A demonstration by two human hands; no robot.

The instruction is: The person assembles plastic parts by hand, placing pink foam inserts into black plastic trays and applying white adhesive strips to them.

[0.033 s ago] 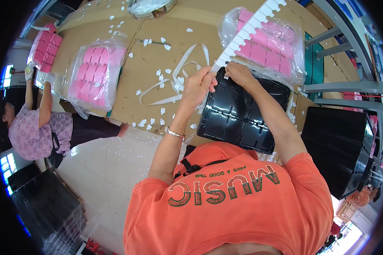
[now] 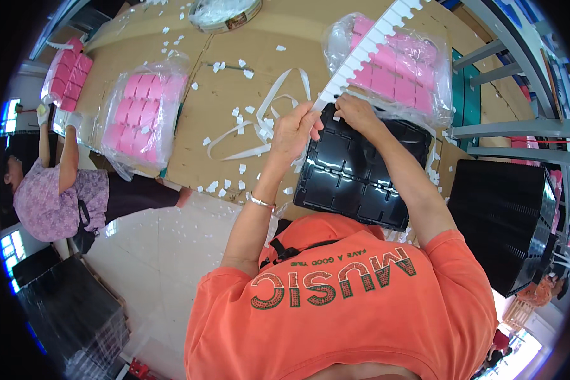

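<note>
While both hands pinch its near end, left hand (image 2: 296,132) and right hand (image 2: 354,111), the notched white strip (image 2: 367,49) looks light, bendable; grip edges, above black tray (image 2: 354,174).

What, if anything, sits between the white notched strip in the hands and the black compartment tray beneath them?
Nothing visible: both hands, left hand and right hand, grip the white notched strip right over the black tray.

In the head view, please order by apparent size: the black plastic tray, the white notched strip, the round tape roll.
1. Black plastic compartment tray, clearly the largest.
2. Long white notched strip, held by both hands.
3. Round tape roll, smallest, though it lies farther away and is partly cut off.
</note>
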